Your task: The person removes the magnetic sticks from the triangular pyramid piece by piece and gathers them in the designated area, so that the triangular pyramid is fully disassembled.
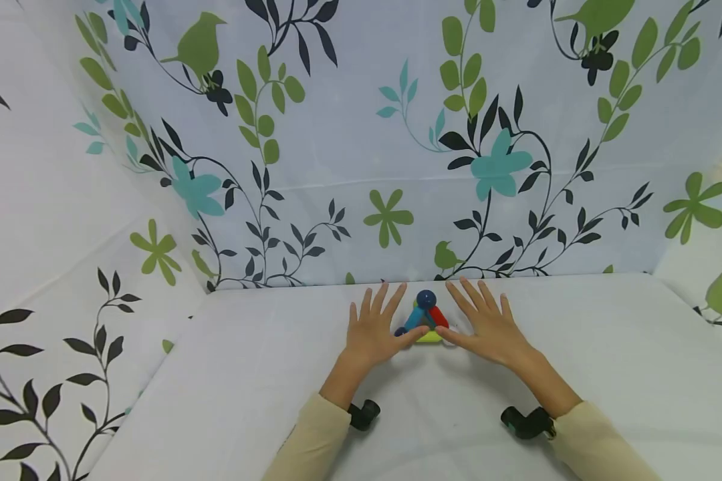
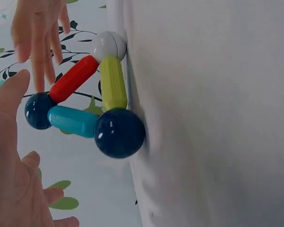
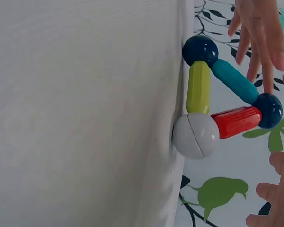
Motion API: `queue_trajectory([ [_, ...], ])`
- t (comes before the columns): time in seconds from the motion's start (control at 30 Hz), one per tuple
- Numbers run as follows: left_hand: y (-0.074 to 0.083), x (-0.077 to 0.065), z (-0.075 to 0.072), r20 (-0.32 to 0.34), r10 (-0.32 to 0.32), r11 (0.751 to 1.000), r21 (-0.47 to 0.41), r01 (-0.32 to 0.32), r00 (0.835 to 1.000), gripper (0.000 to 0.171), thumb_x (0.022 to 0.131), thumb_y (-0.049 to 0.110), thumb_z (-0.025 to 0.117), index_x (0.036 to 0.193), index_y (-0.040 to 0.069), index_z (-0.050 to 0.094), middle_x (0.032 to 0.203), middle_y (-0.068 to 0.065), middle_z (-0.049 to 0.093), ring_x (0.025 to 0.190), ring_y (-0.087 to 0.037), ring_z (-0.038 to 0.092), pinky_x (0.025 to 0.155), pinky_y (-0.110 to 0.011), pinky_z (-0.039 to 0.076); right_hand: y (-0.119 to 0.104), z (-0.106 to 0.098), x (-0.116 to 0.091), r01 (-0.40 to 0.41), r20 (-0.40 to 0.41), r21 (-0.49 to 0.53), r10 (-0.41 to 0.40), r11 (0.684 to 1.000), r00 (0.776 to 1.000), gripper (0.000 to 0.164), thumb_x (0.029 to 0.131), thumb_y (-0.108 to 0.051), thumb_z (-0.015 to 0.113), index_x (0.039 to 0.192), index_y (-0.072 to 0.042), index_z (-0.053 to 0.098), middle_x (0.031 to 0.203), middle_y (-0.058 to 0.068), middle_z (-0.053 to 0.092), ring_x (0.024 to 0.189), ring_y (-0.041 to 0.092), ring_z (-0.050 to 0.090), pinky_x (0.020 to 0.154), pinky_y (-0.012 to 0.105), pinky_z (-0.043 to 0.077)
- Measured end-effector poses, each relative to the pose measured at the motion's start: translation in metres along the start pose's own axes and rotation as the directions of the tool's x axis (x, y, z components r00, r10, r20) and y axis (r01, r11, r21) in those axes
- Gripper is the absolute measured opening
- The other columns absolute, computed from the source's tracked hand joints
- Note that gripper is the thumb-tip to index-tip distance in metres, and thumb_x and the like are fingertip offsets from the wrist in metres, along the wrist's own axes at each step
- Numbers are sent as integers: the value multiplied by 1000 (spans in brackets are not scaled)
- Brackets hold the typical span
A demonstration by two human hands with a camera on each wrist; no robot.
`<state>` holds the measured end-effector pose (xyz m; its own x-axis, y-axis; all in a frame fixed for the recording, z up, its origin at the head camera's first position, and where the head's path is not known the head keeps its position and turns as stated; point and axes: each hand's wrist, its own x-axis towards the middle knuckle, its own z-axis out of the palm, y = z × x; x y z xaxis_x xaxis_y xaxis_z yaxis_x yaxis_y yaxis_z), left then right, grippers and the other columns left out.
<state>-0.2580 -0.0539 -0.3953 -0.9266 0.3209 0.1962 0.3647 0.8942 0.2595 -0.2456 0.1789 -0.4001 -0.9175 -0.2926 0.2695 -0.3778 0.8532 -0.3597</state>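
Note:
A small frame of balls and rods, like a magnetic building toy, stands on the white table near its far edge. At its top is a dark blue ball point(image 1: 426, 299), from which a light blue rod point(image 1: 414, 318) and a red rod point(image 1: 438, 316) slope down. Low down, a yellow-green rod point(image 3: 198, 87) joins a white ball point(image 3: 195, 135) to another dark blue ball point(image 2: 119, 133). My left hand point(image 1: 371, 336) is spread at the frame's left, my right hand point(image 1: 495, 332) at its right, fingers straight. Both thumbs reach in front of it; whether they touch it I cannot tell.
The white cloth-covered table point(image 1: 277, 374) stretches out around the hands. Behind it hangs a curtain point(image 1: 337, 160) printed with leaves, flowers and birds. Dark wrist cameras point(image 1: 526, 423) sit by both sleeves.

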Motion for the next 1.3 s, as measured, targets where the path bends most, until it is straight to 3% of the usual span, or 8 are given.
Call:
queue_trajectory([
  [0.2,6,6,8,-23,81,994,-70,-82,996,81,92,64,49,157,29,18,160,-10,25,144,-36,25,110,-63,27,-8,5,10,88,-57,4,-88,996,994,81,90,-54,59,155,-20,26,158,18,26,144,47,19,109,71,15],
  [0.37,9,9,14,-92,191,948,-240,-208,977,73,97,48,53,156,21,20,153,-12,36,133,-31,45,104,-56,39,-11,10,12,148,-87,40,-144,988,986,72,92,-48,60,154,-23,31,155,15,34,138,43,34,100,68,36],
  [0.57,12,9,16,-145,160,883,-422,-207,977,64,99,40,55,152,12,32,141,-12,51,121,-28,57,97,-44,49,-17,11,12,145,-107,158,-129,977,986,64,94,-40,61,150,-22,37,146,15,45,129,40,47,91,64,46],
  [0.8,7,11,24,-225,120,813,-537,-226,967,45,97,18,62,138,6,50,119,-11,63,104,-22,65,83,-26,54,-17,19,15,212,-180,283,-166,935,970,56,91,-16,68,143,-10,47,126,17,60,94,25,63,77,41,57],
  [1.0,6,11,26,-236,70,792,-578,-198,969,33,94,22,67,120,3,64,106,-12,69,92,-21,69,74,-21,55,-16,22,16,251,-241,334,-175,908,955,51,88,-10,71,135,-6,53,119,16,63,83,21,66,69,33,57],
  [1.3,6,11,27,-252,83,807,-551,-213,964,23,95,19,64,112,4,67,105,-11,69,90,-21,69,72,-21,55,-18,21,19,250,-250,395,-158,884,955,46,88,-7,71,131,-3,54,102,15,64,78,21,66,70,34,57],
])
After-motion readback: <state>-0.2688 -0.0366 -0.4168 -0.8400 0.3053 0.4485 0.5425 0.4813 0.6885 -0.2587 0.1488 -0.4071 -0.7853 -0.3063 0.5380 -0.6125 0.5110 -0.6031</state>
